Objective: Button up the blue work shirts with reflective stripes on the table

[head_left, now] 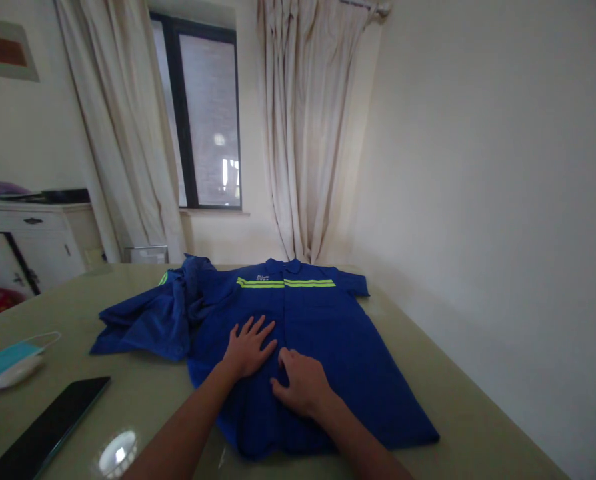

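Note:
A blue work shirt (pixel 323 333) with a yellow-green reflective stripe across the chest lies flat on the table, collar away from me. My left hand (pixel 249 347) rests flat on the shirt's left half, fingers spread. My right hand (pixel 301 383) sits just beside it near the button line, fingers curled down against the cloth, thumb out; whether it pinches the fabric I cannot make out. A second blue garment (pixel 153 320) lies crumpled at the shirt's left, touching it.
The beige table (pixel 453 400) runs along a bare wall on the right. At the near left lie a dark phone (pixel 48 427), a blue face mask (pixel 5 357) and a white object (pixel 18 372). A white dresser (pixel 28 243), curtains and a window stand behind.

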### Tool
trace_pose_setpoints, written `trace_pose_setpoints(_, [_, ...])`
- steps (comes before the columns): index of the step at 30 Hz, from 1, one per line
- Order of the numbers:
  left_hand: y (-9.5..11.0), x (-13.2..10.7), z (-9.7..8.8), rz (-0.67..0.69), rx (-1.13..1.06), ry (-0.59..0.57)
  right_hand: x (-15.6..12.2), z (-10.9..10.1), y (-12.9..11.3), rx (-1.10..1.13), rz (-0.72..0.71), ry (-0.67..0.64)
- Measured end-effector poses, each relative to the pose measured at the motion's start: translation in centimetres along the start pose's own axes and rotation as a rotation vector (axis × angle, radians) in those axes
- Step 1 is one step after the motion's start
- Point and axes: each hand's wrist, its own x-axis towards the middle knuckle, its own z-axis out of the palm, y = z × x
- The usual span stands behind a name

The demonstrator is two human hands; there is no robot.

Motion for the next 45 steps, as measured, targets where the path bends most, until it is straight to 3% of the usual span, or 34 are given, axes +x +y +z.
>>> trace_pose_setpoints(3, [0.8,-0.8,-0.5,0.009,-0.017,0.065,-0.6,0.4,0.4,0.031,0.054,0.049])
trace_pose_setpoints(8, [3.6,-3.2,0.1,-0.054,0.001,0.055,0.0,0.3,1.5,0.031,0.093,0.022])
trace_pose_setpoints(12, [5.3,-4.9,1.7,0.063,-0.045,0.059,0.0,-0.2,2.2,0.042,0.124,-0.02])
trace_pose_setpoints(17, [4.2,-4.1,2.4,0.134,-0.079,0.014,-0.9,-1.4,3.3,0.247,0.09,-0.068])
trace_pose_setpoints(22, [2.4,-2.8,2.2,0.149,-0.11,0.022,-1.6,-2.3,2.9,0.338,-0.061,-0.185])
trace_pose_setpoints(27, [3.1,-3.8,0.5,0.182,-0.134,0.084,-1.5,-2.1,2.8,0.344,-0.087,-0.162])
trace_pose_setpoints(31, [5.1,-5.9,-1.3,0.307,-0.207,-0.013,-1.1,-1.8,3.4,0.362,-0.022,-0.114])
trace_pose_setpoints(36, [6.8,-8.0,-2.3,0.346,-0.394,-0.166,-1.0,-1.8,3.8,0.438,0.072,-0.116])
trace_pose_setpoints(41, [7.3,-8.0,-2.4,0.328,-0.544,-0.275,-0.9,-1.5,4.9,0.491,0.138,-0.061])
trace_pose_setpoints(45, [7.4,-7.7,-2.0,0.325,-0.651,-0.273,-0.4,-0.8,6.0,0.705,0.187,-0.007])
